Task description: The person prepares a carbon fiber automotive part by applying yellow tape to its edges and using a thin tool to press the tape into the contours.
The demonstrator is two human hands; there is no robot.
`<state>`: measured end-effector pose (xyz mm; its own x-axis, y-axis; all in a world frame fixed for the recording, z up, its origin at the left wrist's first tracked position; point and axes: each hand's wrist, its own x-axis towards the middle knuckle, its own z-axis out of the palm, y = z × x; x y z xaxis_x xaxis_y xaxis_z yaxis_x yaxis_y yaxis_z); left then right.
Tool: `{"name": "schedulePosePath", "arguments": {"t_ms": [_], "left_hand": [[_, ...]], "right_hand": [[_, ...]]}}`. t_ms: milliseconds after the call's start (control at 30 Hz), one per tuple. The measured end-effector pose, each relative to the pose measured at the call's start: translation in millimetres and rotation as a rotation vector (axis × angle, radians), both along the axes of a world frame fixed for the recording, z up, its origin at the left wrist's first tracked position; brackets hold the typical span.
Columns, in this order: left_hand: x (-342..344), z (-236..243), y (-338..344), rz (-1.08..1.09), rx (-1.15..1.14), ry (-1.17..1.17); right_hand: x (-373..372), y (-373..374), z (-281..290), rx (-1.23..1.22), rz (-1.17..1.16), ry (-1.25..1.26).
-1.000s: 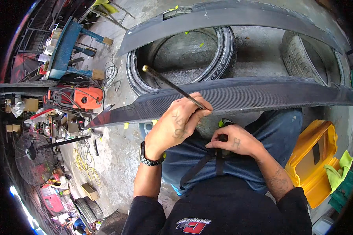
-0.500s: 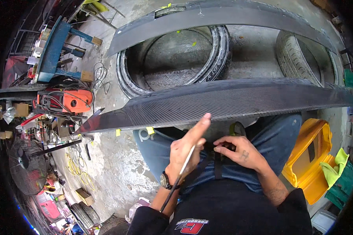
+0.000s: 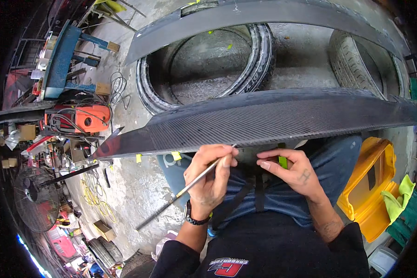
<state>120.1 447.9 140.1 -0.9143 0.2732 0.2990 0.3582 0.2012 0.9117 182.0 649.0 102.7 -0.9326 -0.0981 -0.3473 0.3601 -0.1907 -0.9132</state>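
Note:
My left hand point(image 3: 207, 178) is closed around a slim tool point(image 3: 180, 191) with a metal shaft and a dark lower end. The tool slants, its thin tip at the fingertips beside the near edge of a long carbon-fibre panel point(image 3: 245, 121). The exact kind of tool cannot be told. Below the same edge, my right hand point(image 3: 295, 173) has its thumb and fingers apart. A small bright green piece point(image 3: 283, 161) shows between them; whether the hand holds it is unclear. Yellow tape tabs point(image 3: 176, 156) hang on the panel's edge to the left.
Tyres point(image 3: 264, 65) lie beyond, with a second dark panel point(image 3: 245, 16) across them. An open yellow case point(image 3: 354, 204) stands right, near a lime cloth point(image 3: 398, 198). At left are an orange machine point(image 3: 95, 118), a blue bench point(image 3: 60, 65) and a black fan point(image 3: 34, 197).
My left hand has drawn back from the panel's surface, its extended finger now bent, and the tool has swung outward to the left. The right hand has risen slightly, uncovering the green piece.

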Motion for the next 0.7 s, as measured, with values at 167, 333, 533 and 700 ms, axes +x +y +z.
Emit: {"name": "schedulePosePath", "arguments": {"t_ms": [167,333,533,700], "left_hand": [[-5,8,5,-0.056,-0.004,-0.012],[5,4,-2,-0.050,0.043,0.052],[7,-1,-8,-0.025,0.031,0.076],[8,-1,-13,0.018,0.068,0.089]], "right_hand": [[1,-1,-6,-0.088,-0.113,-0.015],[-1,-7,-14,-0.184,-0.326,0.010],[-12,-13,-6,-0.046,-0.369,0.037],[-13,-19,-21,0.124,-0.303,0.018]]}}
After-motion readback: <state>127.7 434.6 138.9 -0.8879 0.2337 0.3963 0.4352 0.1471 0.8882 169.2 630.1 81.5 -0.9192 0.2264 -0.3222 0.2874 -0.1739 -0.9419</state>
